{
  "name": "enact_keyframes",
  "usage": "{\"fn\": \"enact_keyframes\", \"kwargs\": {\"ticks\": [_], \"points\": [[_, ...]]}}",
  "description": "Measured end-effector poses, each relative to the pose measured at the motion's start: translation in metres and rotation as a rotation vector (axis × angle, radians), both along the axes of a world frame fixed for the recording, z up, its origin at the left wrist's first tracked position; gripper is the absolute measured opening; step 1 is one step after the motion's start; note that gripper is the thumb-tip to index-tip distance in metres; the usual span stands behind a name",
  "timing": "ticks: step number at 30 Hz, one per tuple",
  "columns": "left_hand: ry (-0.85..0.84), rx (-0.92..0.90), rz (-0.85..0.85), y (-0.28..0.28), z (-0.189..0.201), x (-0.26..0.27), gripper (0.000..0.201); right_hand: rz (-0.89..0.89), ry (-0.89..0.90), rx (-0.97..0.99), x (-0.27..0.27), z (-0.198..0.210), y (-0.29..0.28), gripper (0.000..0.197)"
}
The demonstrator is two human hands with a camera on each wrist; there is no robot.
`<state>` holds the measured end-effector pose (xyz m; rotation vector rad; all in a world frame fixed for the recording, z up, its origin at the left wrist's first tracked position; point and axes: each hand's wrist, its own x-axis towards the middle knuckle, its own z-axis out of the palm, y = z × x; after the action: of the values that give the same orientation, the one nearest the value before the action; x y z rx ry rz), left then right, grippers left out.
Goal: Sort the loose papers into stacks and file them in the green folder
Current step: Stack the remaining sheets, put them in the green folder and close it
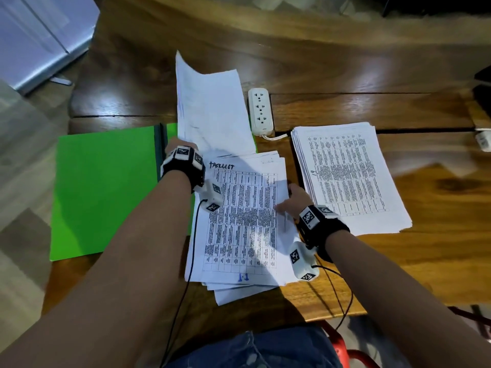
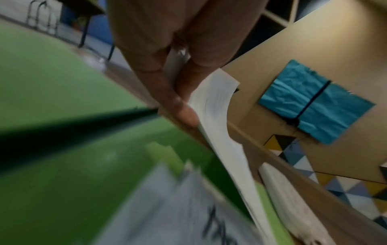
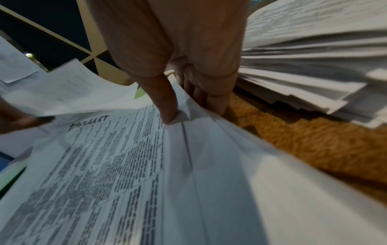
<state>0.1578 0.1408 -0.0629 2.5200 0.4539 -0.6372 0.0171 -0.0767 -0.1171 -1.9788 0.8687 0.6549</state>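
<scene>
The green folder (image 1: pixel 106 189) lies open and flat on the wooden table (image 1: pixel 345 75), left of centre. My left hand (image 1: pixel 180 144) pinches a sheaf of white sheets (image 1: pixel 212 107) and holds it raised above the folder's right half; the left wrist view shows thumb and fingers (image 2: pixel 184 112) clamped on that sheaf (image 2: pixel 215 116). A middle stack headed "TASKLIST" (image 1: pixel 244 216) lies partly on the folder. My right hand (image 1: pixel 295 200) grips its right edge, thumb (image 3: pixel 167 106) on top, fingers underneath. A second printed stack (image 1: pixel 348 176) lies to the right.
A white power strip (image 1: pixel 260 110) with its cable lies behind the stacks. A white adapter (image 1: pixel 483 140) sits at the table's right edge. A red stool frame (image 1: pixel 345 351) shows by my lap. A white cabinet (image 1: pixel 39 35) stands on the floor at far left.
</scene>
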Motion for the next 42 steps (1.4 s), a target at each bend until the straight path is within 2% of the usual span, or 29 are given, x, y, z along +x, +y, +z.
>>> {"fn": "enact_keyframes", "kwargs": {"ticks": [1,4,6,8,9,10,13,16,18,21,24,25,26,28,29,31,34,37,40,42], "points": [[-0.068,0.052,-0.041,0.008,-0.006,0.009,0.017,0.006,-0.004,-0.013,-0.001,0.000,0.000,0.063],[-0.351,-0.162,0.271,0.028,0.009,0.027,0.027,0.041,-0.008,-0.052,-0.003,0.003,-0.001,0.043],[-0.451,-0.221,0.397,0.043,0.029,0.027,0.032,0.092,-0.016,-0.066,-0.005,0.008,-0.001,0.035],[-0.486,-0.235,0.409,0.069,0.037,0.024,0.035,0.094,-0.032,-0.059,-0.007,0.011,-0.001,0.028],[-0.461,-0.251,0.407,0.082,0.033,0.025,0.038,0.080,-0.055,-0.041,-0.007,0.013,0.000,0.021],[-0.419,-0.269,0.397,0.092,0.030,0.018,0.042,0.061,-0.071,-0.008,-0.006,0.013,0.000,0.025],[-0.280,-0.232,0.323,0.098,0.024,-0.022,0.037,-0.102,-0.073,0.161,-0.005,0.007,0.000,0.065],[-0.090,-0.217,0.174,0.084,0.000,-0.081,0.035,-0.328,-0.081,0.346,-0.010,0.008,-0.002,0.061],[0.021,-0.217,0.132,0.074,-0.023,-0.113,0.041,-0.396,-0.079,0.399,-0.015,0.014,-0.001,0.064],[0.206,-0.183,0.059,0.068,-0.042,-0.140,0.038,-0.376,-0.088,0.418,-0.019,0.015,-0.001,0.055],[0.381,-0.009,-0.128,0.061,-0.030,-0.152,0.036,-0.300,-0.058,0.299,-0.018,-0.008,-0.006,0.066],[0.399,0.092,-0.199,0.059,-0.023,-0.151,0.048,-0.258,-0.082,0.297,-0.016,-0.027,-0.012,0.065],[0.366,0.179,-0.226,0.059,-0.021,-0.148,0.067,-0.222,-0.090,0.274,-0.016,-0.030,-0.011,0.066],[0.245,0.236,-0.221,0.057,-0.012,-0.140,0.100,-0.227,-0.113,0.246,-0.025,-0.002,0.003,0.065],[0.191,0.194,-0.197,0.057,-0.011,-0.134,0.105,-0.230,-0.121,0.232,-0.029,0.005,0.007,0.055],[0.155,0.053,-0.124,0.052,-0.015,-0.127,0.100,-0.188,-0.102,0.179,-0.032,0.005,0.010,0.043],[0.160,-0.051,-0.020,0.042,-0.019,-0.129,0.083,-0.142,-0.086,0.051,-0.035,0.002,0.015,0.045],[0.184,-0.141,0.037,0.031,-0.020,-0.135,0.076,-0.141,-0.102,0.048,-0.039,0.000,0.019,0.040],[0.255,-0.255,0.108,0.026,-0.016,-0.139,0.070,-0.145,-0.219,-0.042,-0.046,0.011,0.018,0.034],[0.240,-0.357,0.176,0.026,-0.017,-0.137,0.076,-0.167,-0.363,0.011,-0.048,0.027,0.015,0.028]]}}
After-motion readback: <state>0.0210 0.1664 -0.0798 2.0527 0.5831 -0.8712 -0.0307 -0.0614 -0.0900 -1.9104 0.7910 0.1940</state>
